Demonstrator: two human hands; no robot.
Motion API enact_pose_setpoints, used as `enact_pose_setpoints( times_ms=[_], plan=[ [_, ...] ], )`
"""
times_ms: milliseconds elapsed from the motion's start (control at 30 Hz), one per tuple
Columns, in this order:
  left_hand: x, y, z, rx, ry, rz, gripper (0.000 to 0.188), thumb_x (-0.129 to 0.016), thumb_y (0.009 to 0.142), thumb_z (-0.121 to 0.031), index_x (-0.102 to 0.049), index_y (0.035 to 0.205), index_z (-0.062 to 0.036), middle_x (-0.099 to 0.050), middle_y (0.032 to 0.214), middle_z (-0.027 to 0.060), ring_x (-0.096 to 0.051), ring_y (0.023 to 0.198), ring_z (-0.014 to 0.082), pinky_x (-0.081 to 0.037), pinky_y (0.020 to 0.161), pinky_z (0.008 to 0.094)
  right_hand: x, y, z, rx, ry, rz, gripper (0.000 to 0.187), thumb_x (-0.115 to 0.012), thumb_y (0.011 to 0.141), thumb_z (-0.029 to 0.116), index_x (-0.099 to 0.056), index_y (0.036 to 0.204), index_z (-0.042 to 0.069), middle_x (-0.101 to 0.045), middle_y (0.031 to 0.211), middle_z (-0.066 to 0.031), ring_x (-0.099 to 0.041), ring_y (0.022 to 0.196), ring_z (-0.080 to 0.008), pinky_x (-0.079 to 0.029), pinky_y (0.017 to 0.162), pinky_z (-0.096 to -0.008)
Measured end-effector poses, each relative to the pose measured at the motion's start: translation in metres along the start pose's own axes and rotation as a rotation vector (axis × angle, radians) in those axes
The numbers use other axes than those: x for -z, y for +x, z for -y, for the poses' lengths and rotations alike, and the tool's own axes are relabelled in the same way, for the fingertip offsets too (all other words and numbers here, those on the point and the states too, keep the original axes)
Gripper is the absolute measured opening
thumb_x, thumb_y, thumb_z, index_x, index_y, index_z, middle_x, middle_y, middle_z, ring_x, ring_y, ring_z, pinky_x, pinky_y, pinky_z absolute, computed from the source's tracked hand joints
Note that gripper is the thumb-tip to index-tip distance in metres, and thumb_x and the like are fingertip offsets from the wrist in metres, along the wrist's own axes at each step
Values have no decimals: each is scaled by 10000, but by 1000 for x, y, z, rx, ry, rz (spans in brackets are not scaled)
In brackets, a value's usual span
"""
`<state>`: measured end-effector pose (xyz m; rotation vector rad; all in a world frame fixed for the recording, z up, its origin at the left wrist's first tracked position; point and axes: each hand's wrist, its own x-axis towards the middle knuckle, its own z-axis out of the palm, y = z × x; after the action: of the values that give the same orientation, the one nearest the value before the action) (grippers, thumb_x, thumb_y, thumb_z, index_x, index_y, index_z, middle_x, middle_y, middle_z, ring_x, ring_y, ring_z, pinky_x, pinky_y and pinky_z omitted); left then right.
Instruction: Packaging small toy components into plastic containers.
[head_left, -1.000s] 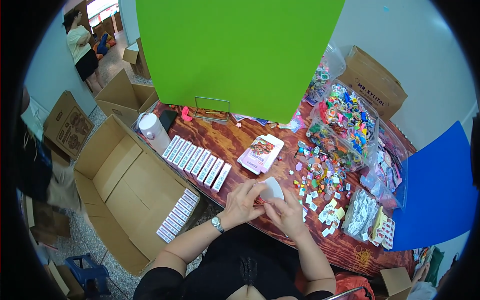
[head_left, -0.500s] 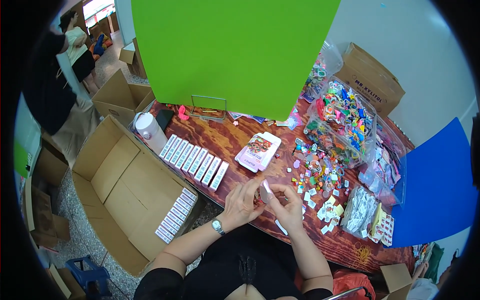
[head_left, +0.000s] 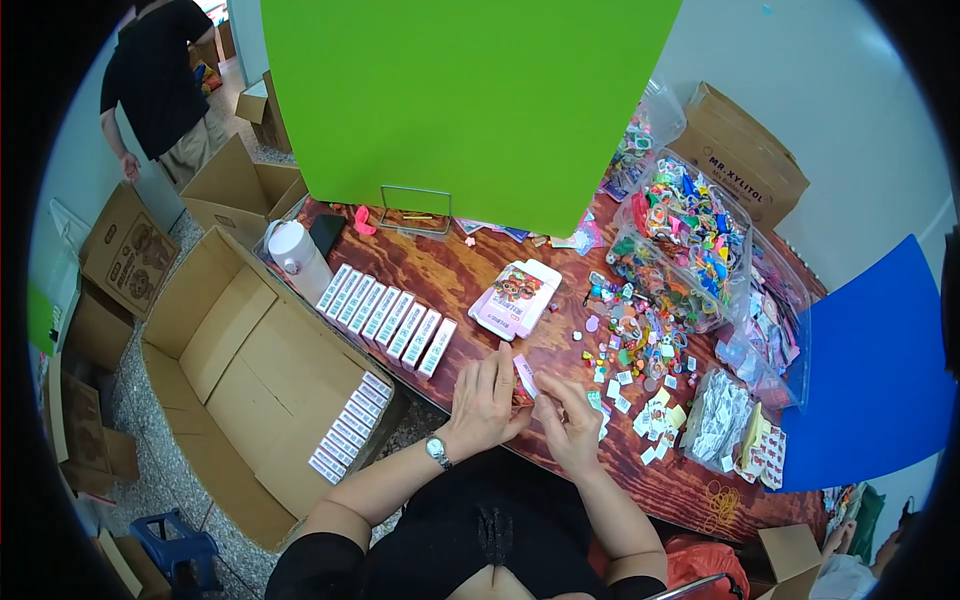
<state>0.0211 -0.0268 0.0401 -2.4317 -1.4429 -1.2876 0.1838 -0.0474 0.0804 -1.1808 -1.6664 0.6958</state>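
Close to the table's front edge, my left hand point(head_left: 487, 405) grips a small pink-and-white carton point(head_left: 524, 374), its fingers over one side. My right hand point(head_left: 568, 425) pinches the carton's white flap from the other side. Much of the carton is hidden by my fingers. Beyond my hands lies a pile of flat pink-and-white cartons point(head_left: 512, 305) with a printed front. To the left, a row of filled-out small cartons point(head_left: 385, 318) stands along the table edge. A pale green piece point(head_left: 598, 408) lies beside my right hand.
A large open cardboard box point(head_left: 215, 370) at the left holds more small cartons point(head_left: 350, 430). Loose trinkets point(head_left: 640, 335) and white paper squares point(head_left: 658, 425) lie right, before tubs of colourful toys point(head_left: 690, 240). A white bottle point(head_left: 298, 255) and green board point(head_left: 460, 110) stand behind. A person point(head_left: 160, 80) is far left.
The carton in my hands has turned, and its flap now points up and left. My right hand has shifted slightly down. The dark-clothed person has moved away, and another person is out of sight.
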Motion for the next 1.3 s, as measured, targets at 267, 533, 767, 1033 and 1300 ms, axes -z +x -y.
enact_pose_setpoints(
  times_ms=[267,533,767,1033,1300],
  plan=[
    [-2,-3,-4,-3,89,45,1000,-780,698,-251,-298,1483,140,-500,1262,278,-523,953,375,-420,784,463,-13,-7,-5,376,-303,-89,366,-725,882,15,-677,1244,9,-711,1086,-169,-691,992,-290,-566,829,-351],
    [12,-2,11,-107,-249,3,1284,-877,711,-461,-74,1562,68,-247,1558,342,-301,1427,500,-233,1157,626,5,-8,-56,-529,862,-283,319,-593,1018,93,-567,1334,54,-657,1168,-55,-667,1003,-163,-578,852,-325],
    [-11,-17,15,219,-691,256,1035,-933,692,-268,-344,1486,40,-514,1415,223,-564,1278,333,-477,1032,418,-2,-25,-53,-587,518,95,411,-681,978,188,-580,1358,70,-684,1138,-61,-695,897,-152,-579,723,-286],
    [-28,-28,20,278,-693,238,943,-915,712,-207,-368,1447,15,-588,1220,126,-612,1112,210,-509,950,347,89,2,-88,-5,-977,487,661,-859,726,310,-623,1312,115,-611,1261,-130,-547,1203,-329,-491,976,-429],
    [-31,-28,23,333,-675,265,873,-917,713,-200,-408,1397,-11,-580,1235,122,-596,1140,205,-498,972,361,102,-1,-104,-353,-379,337,338,-807,823,178,-648,1086,37,-667,1010,-73,-640,945,-190,-512,835,-348]
  ],
)
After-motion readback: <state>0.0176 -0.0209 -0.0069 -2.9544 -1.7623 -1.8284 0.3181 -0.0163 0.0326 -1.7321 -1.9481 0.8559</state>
